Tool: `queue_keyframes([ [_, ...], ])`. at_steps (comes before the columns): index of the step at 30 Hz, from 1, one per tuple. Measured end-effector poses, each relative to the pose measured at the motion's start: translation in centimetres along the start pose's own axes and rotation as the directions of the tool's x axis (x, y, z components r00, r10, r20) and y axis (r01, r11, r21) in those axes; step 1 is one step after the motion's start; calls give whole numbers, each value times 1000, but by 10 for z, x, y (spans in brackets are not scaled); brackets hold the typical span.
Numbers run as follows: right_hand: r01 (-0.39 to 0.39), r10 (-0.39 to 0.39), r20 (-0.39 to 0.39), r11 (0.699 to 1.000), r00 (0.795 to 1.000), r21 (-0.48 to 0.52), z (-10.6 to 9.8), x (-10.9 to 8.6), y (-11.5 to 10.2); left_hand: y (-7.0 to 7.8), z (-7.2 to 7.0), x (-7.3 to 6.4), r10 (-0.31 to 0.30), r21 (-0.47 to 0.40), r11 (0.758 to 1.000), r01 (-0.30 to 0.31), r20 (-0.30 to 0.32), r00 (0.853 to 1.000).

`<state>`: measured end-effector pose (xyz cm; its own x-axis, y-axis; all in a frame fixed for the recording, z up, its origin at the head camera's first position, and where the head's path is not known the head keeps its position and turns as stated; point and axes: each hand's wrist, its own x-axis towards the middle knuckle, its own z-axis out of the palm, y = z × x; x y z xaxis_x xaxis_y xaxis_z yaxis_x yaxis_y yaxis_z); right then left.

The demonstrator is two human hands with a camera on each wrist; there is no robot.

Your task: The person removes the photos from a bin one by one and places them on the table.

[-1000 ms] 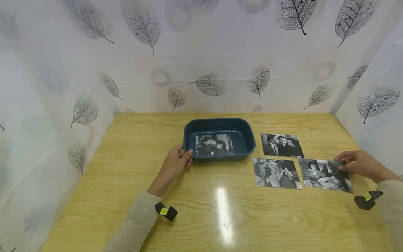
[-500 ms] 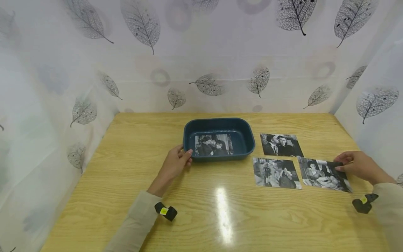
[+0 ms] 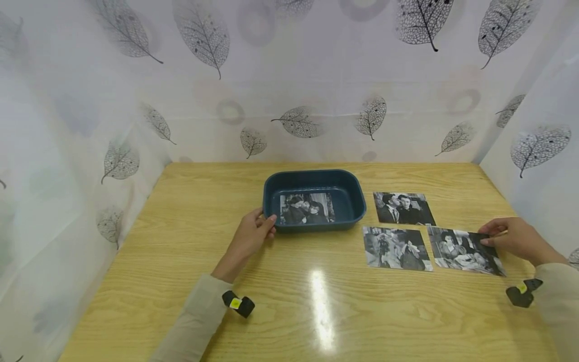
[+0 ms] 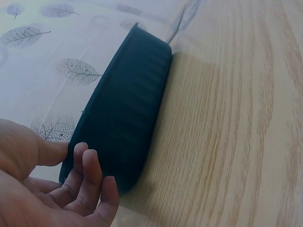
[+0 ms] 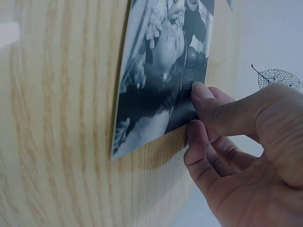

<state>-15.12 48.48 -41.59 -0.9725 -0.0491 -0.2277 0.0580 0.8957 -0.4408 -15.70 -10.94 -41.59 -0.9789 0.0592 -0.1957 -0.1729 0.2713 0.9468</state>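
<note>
My left hand (image 3: 248,235) grips the near-left corner of a dark blue rectangular plastic tray (image 3: 316,228), thumb over the rim. In the left wrist view several fingers of the left hand (image 4: 71,189) lie along the outer wall of the tray (image 4: 123,104). A black-and-white photo (image 3: 306,208) lies inside the tray. On the right, my right hand (image 3: 520,240) pinches the right edge of another black-and-white photo (image 3: 463,251). The right wrist view has the thumb on top of this photo (image 5: 156,71) and fingers at its edge; that edge looks slightly raised from the wood.
Two more black-and-white photos lie between the tray and my right hand: one at the back (image 3: 404,208), one in front (image 3: 398,249). Bare wooden table (image 3: 190,201) stretches left of the tray and in front. A leaf-patterned curtain (image 3: 316,90) encloses the back and sides.
My right hand has shifted slightly left, its thumb a little farther in over the photo's edge. The left hand and the tray stay in place.
</note>
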Motion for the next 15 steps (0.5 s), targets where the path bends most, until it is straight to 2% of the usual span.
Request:
queue_keyframes([
  [9,10,-10,-5,1000,1000,5,-2,-1,-5,0,0,0,5,11,1000,-5,1,1000],
  [12,20,-19,-61,1000,998,15,-8,0,-15,0,0,0,-2,14,1000,2,-1,1000],
  [15,58,-54,-156,998,986,20,-15,7,-35,0,0,0,-8,14,1000,8,-3,1000],
])
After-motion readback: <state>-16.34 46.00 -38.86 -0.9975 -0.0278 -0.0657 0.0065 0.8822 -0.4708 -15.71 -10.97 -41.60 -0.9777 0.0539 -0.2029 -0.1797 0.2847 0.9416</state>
